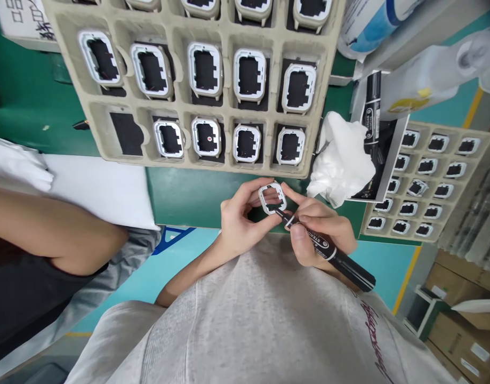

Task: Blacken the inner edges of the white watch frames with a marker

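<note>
Between the fingers and thumb of my left hand is a white watch case frame, tilted with its opening facing up at me. My right hand grips a black marker pen, its tip pointing left at the frame's lower edge. Whether the tip touches the frame I cannot tell. One fingertip of my right hand rests close to the frame's right side. Just beyond my hands lies a beige moulded tray, with similar frames in its pockets. The pocket at its near left corner shows only a black pad.
Crumpled white tissue lies right of the tray, beside a box with another marker. A plastic bottle stands behind. Farther right is a second tray of frames. At the left is another person's arm.
</note>
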### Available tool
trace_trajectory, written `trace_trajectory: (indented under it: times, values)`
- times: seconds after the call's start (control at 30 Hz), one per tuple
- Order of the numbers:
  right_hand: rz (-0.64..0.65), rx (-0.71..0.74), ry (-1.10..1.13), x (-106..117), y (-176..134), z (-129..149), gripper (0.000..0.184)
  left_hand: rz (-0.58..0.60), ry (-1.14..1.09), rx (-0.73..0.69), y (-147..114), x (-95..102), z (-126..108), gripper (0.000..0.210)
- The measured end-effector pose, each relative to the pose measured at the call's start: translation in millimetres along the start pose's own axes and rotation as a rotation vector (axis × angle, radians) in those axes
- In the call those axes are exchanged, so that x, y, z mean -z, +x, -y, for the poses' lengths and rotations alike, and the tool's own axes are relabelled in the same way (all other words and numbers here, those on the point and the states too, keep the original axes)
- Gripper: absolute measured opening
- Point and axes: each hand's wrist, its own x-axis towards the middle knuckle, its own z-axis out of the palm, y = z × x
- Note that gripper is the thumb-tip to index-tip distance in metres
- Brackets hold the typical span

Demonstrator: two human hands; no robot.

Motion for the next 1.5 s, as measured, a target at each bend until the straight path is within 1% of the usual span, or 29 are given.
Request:
trace_trajectory:
  times: [0.1,0.27,0.43,0.63,0.8,0.93,1.03,1.17,1.3,1.4,1.5]
  values:
    - [-0.023,0.038,-0.009,-4,-4,-2,0.020,0.017,0.008,-0.024,-2,1.3,1,0.062]
    - [-0.027,0.007,-0.039,-5,-11,-3,0.020,0.037,0.054,-0.033,-5,4.2,2,0.063]
    - [-0.026,0.033,-0.017,-1,-12,-2,0.019,0.112,0.123,-0.014,-5,8.4,3,0.066]
    - [-0.055,0.012,-0.136,-4,-19,-1,0.017,0.139,0.092,-0.018,-3,7.9,3,0.062]
    - [-0.127,0.082,-0.119,-13,-21,-7,0.013,0.135,0.060,-0.036,-2,6.7,5,0.058]
    - [-0.152,0.137,-0.164,-20,-16,-10,0.013,0.163,0.083,-0.022,0,7.5,3,0.053]
    - [-0.173,0.196,-0.115,-22,-12,-10,0.012,0.173,0.103,-0.011,0,8.5,1,0.051]
    - [-0.187,0.212,-0.056,-24,-8,-8,0.012,0.161,0.141,-0.012,1,8.5,-1,0.049]
    - [-0.169,0.229,-0.003,-22,-5,-5,0.017,0.174,0.114,-0.054,2,7.8,0,0.053]
    - [-0.143,0.231,-0.002,-21,-4,-6,0.018,0.179,0.128,-0.028,1,8.8,3,0.060]
    - [-0.157,0.250,-0.034,-19,-6,-8,0.015,0.184,0.125,0.002,-2,9.9,5,0.066]
